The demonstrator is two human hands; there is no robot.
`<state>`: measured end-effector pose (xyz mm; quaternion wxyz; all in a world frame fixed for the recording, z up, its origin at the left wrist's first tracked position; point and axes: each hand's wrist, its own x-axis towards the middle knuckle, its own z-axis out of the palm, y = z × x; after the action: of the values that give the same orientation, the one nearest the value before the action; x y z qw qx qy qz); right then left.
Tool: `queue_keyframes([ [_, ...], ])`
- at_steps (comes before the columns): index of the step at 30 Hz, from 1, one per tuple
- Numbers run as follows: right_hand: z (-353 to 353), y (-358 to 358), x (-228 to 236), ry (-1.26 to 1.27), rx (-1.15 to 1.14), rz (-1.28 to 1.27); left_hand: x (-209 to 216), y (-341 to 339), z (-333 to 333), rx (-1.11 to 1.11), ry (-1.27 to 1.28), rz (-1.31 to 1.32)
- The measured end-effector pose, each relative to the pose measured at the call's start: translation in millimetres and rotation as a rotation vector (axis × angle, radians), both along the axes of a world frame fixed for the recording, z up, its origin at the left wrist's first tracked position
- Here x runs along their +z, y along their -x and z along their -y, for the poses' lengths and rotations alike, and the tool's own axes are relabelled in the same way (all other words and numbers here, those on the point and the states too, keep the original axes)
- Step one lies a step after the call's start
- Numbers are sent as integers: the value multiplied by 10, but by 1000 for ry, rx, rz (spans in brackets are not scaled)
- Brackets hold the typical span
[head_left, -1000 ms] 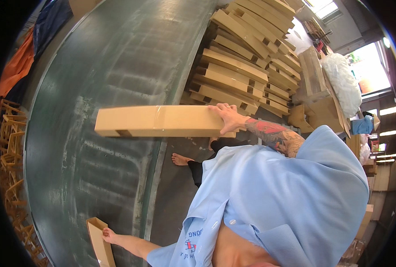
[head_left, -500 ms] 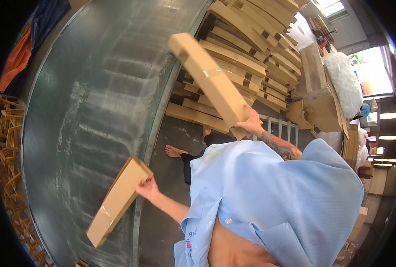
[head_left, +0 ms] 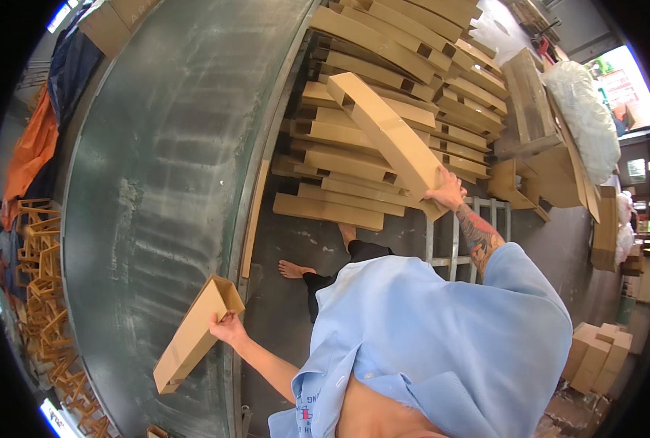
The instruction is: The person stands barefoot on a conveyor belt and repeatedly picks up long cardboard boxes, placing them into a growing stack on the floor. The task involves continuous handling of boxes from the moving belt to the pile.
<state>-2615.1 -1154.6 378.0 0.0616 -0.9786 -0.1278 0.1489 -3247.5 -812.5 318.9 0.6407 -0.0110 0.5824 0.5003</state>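
My left hand (head_left: 226, 326) grips a long, open-ended brown cardboard box (head_left: 186, 343) near its open end, fingers on its side. That box lies slantwise over the near part of a green-topped table (head_left: 172, 197), close to its edge. My right hand (head_left: 447, 190) is closed on the lower end of a second long cardboard box (head_left: 391, 135). This box is tilted, its far open end pointing up and left, above a stack of similar cardboard boxes (head_left: 339, 208) beyond my feet. Whether it touches the stack I cannot tell.
A metal rack (head_left: 454, 244) stands beside my right forearm. Open cartons (head_left: 518, 182) and a large plastic-wrapped bundle (head_left: 580, 117) are farther right. Wooden frames (head_left: 44, 292) are piled past the table's left edge, below an orange sheet (head_left: 33, 160). A thin cardboard strip (head_left: 256, 219) lies along the table's right edge.
The box in my right hand has moved right, from over the table edge to over the stack. The left-hand box has shifted slightly, its open end now facing me more. The view has shifted too.
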Motion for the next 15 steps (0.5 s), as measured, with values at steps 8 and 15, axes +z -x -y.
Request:
queue_keyframes([
  [8,-954,-2559,136,179,329,237,545,-1334,602,-328,-137,-90],
  [15,-2443,-1978,298,-61,661,-114,735,-3008,1080,-637,-339,-160],
])
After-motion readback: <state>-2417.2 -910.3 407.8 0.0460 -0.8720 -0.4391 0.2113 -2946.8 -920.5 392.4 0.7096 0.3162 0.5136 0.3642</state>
